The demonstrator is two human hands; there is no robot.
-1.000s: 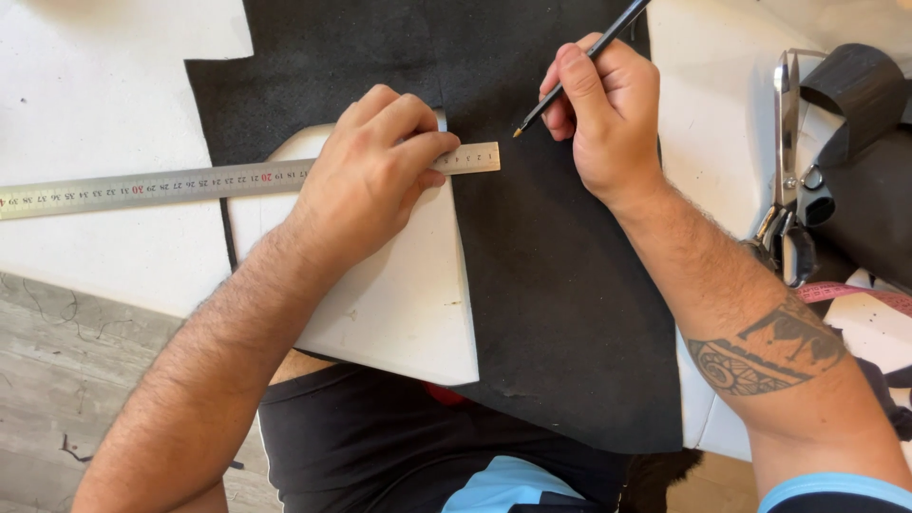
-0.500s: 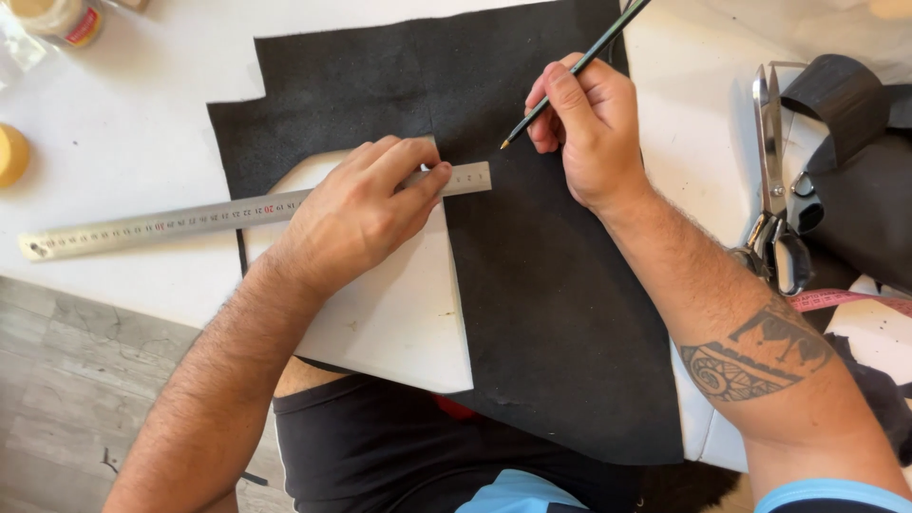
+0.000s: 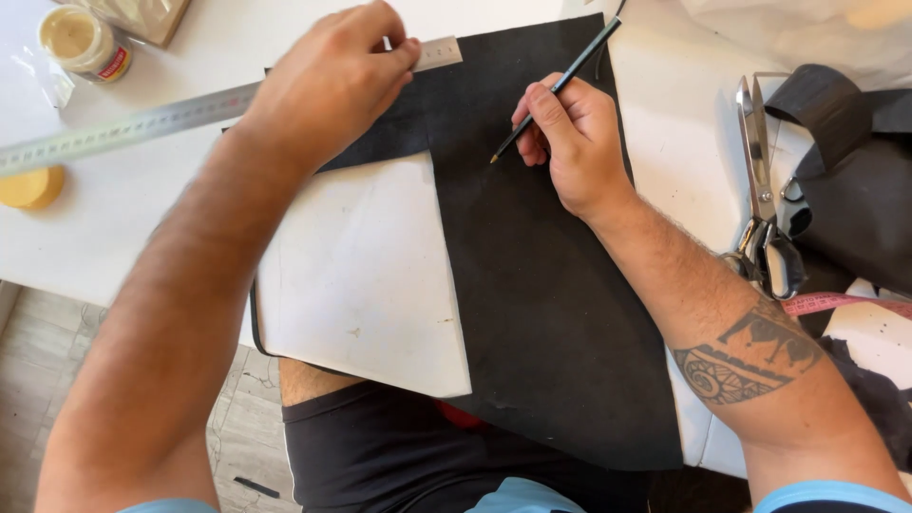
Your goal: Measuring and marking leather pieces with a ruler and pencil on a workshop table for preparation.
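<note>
Left hand (image 3: 328, 90): fingers closed on a steel ruler (image 3: 142, 122), holding it at the far edge of the black sheet (image 3: 541, 313); the ruler runs left across the desk (image 3: 123, 218).
Right hand (image 3: 570, 142): grip closed on a black pencil (image 3: 556, 88), tip down on the black sheet, just right of the white pattern piece (image 3: 366, 275).
White pattern piece: lies on the sheet's left part, near edge overhanging the desk.
Far left: small jar (image 3: 81, 43), yellow lid (image 3: 30, 185).
Right: scissors (image 3: 760, 199), well apart from the pencil.
</note>
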